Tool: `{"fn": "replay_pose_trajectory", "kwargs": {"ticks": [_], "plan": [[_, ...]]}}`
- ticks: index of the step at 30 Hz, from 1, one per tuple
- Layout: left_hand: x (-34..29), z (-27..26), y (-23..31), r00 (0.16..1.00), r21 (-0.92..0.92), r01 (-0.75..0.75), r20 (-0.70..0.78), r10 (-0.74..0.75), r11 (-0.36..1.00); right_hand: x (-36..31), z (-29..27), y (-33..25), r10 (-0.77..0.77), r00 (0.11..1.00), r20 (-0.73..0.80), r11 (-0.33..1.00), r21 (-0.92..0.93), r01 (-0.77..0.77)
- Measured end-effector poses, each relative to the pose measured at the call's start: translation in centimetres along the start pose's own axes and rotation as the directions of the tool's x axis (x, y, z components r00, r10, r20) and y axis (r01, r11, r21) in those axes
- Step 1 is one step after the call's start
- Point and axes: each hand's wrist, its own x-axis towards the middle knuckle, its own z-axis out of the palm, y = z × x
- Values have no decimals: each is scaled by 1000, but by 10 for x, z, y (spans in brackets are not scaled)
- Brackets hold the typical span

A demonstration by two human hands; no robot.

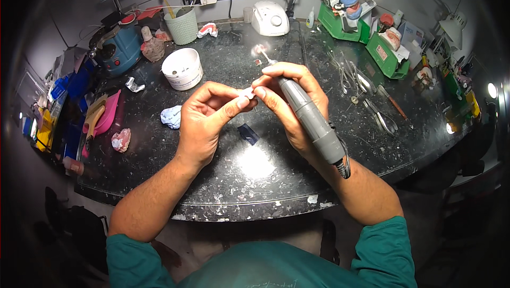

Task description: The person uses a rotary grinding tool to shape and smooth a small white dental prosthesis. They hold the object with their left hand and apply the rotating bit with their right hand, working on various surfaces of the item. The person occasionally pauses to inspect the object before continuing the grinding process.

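Observation:
A dark grey rotary handpiece (308, 115) lies across my right hand (289, 108), its cord trailing off the near end. The far tip carries a small bit (260, 50), blurred at its head. Between thumb and fingers, my left hand (201, 120) pinches a small whitish piece (247, 93); its exact kind is too small to tell. My right thumb and forefinger meet that piece from the other side, with the handpiece still gripped. A small dark blue sheet (248, 134) lies on the bench below the hands.
A white tub (182, 74) and crumpled bluish lump (171, 117) stand near my left hand. Farther left are a pink dustpan (109, 113) and blue machine (118, 51). A white control unit (270, 19) stands behind. Metal hand tools (378, 113) and green boxes (387, 54) occupy the right.

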Motion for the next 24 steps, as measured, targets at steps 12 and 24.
{"fn": "replay_pose_trajectory", "kwargs": {"ticks": [12,24], "plan": [[2,-5,5,959,-192,280,26,-281,941,-1,2,0,-174,984,45,932,-314,180],[3,-6,0,971,-202,217,-55,-232,955,0,4,-1,-154,985,72,919,-355,169]]}}
